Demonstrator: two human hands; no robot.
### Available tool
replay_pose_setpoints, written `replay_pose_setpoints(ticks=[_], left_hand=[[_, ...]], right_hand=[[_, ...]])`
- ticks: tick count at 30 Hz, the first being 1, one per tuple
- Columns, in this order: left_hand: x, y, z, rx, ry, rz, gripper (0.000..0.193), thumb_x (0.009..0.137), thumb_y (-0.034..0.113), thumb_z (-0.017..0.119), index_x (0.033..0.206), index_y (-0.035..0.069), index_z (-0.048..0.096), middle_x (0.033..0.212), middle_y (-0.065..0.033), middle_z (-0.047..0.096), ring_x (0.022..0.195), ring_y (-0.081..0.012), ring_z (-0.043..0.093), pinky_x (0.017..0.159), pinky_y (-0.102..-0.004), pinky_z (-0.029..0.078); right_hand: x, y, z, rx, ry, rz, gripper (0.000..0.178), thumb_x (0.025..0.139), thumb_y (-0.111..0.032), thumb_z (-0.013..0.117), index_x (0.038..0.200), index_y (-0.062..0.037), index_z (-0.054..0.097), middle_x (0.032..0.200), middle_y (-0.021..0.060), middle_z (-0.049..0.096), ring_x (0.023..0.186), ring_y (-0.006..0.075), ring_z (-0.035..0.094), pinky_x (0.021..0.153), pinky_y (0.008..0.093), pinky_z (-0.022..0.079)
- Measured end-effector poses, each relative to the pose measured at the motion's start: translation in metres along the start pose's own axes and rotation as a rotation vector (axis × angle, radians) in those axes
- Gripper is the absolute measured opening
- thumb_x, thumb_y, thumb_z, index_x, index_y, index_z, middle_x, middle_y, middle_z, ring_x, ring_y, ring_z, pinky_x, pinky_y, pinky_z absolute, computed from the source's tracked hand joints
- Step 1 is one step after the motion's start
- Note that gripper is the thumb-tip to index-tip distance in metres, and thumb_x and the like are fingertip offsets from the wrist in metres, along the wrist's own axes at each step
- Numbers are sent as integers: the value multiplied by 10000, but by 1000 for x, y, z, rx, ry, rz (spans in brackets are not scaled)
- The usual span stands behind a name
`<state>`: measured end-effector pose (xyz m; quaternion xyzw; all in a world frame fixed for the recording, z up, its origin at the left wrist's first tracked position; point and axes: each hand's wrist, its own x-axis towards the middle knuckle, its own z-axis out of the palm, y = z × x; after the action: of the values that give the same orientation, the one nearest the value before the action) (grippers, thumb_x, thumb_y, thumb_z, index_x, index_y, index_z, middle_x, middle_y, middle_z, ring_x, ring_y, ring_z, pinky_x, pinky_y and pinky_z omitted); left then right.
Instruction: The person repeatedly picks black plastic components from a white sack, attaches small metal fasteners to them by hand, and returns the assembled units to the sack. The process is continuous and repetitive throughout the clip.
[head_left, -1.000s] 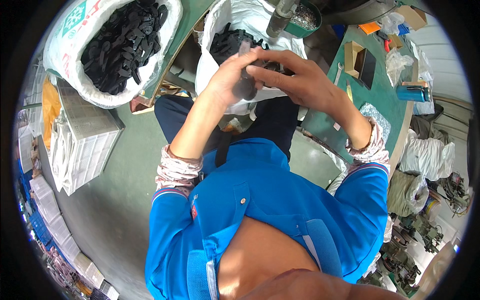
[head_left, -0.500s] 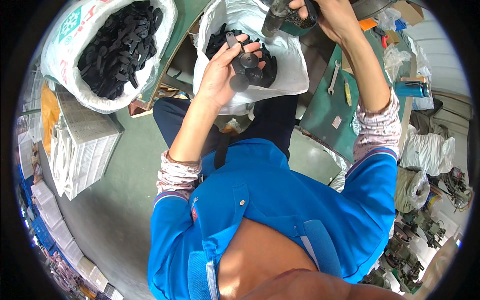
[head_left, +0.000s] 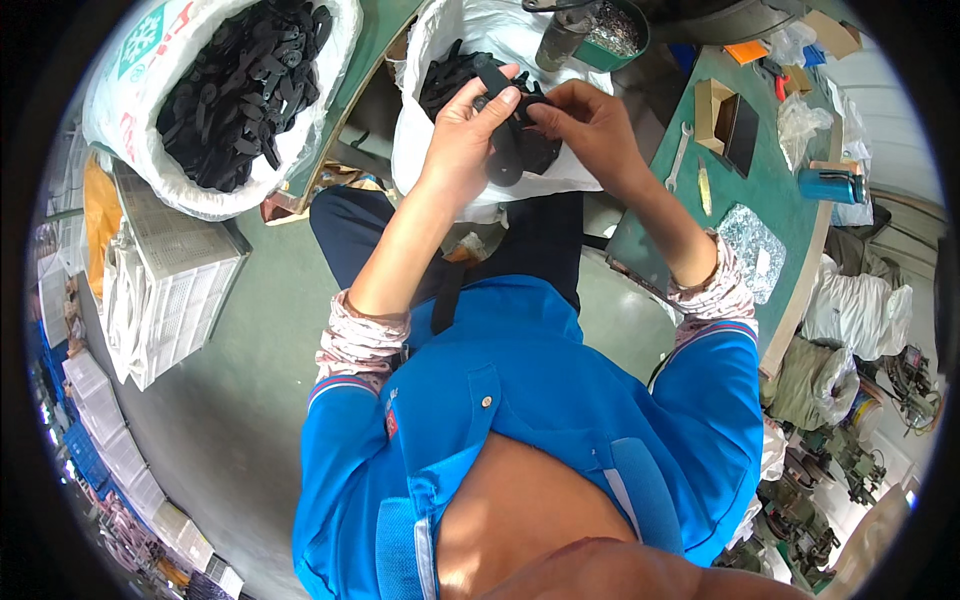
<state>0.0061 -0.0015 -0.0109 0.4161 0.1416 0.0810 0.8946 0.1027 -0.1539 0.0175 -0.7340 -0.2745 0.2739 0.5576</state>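
Note:
Black flat parts with round ends (head_left: 504,165) are gripped in my left hand (head_left: 460,145), over the mouth of a white woven bag. My right hand (head_left: 598,130) meets it from the right, thumb and fingers pinching one of these dark pieces at the upper right of the bunch. Exactly how many pieces there are cannot be made out, since the fingers cover part of them. Beneath both hands, the white bag (head_left: 417,130) contains more black parts (head_left: 455,75).
A larger white sack (head_left: 130,110) full of similar black pieces (head_left: 250,90) stands at the left. Behind the hands is a green container of small bits (head_left: 612,35). On the green bench (head_left: 650,225) at right lie a wrench (head_left: 680,158), an open box (head_left: 712,115) and a blue bottle (head_left: 832,185).
My right hand has come down and left from the green container to the black parts in my left hand. My left hand has turned and closed more around them.

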Motion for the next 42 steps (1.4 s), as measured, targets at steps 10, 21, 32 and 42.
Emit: replay_pose_setpoints(ticks=[10,21,32,42], left_hand=[[5,10,-11,-170,13,-165,394,957,70,506,1343,-10,486,1232,-190,610,1024,-251,658,853,-342,554],[-8,14,6,-224,-57,-275,400,973,171,476,1328,-11,497,1212,-229,608,1023,-297,655,898,-368,558],[-8,12,-8,-222,-21,-170,371,968,135,460,1299,-30,485,1167,-236,618,1038,-323,647,915,-421,545],[-5,1,4,-41,89,136,320,1001,171,417,1238,-20,515,1113,-212,652,1033,-278,636,953,-387,494]], right_hand=[[-24,-39,-29,-481,-61,-794,388,849,52,621,1219,-64,609,1075,110,639,1003,216,623,768,287,518],[31,-87,-56,-28,238,-255,414,956,-120,576,1336,20,489,851,81,677,577,108,594,536,231,501],[81,-99,-65,291,58,62,208,965,-105,541,1094,47,599,784,104,677,485,135,593,429,237,470],[-40,8,29,247,-61,171,444,934,-227,620,1269,37,496,953,127,650,752,172,661,530,244,532]])
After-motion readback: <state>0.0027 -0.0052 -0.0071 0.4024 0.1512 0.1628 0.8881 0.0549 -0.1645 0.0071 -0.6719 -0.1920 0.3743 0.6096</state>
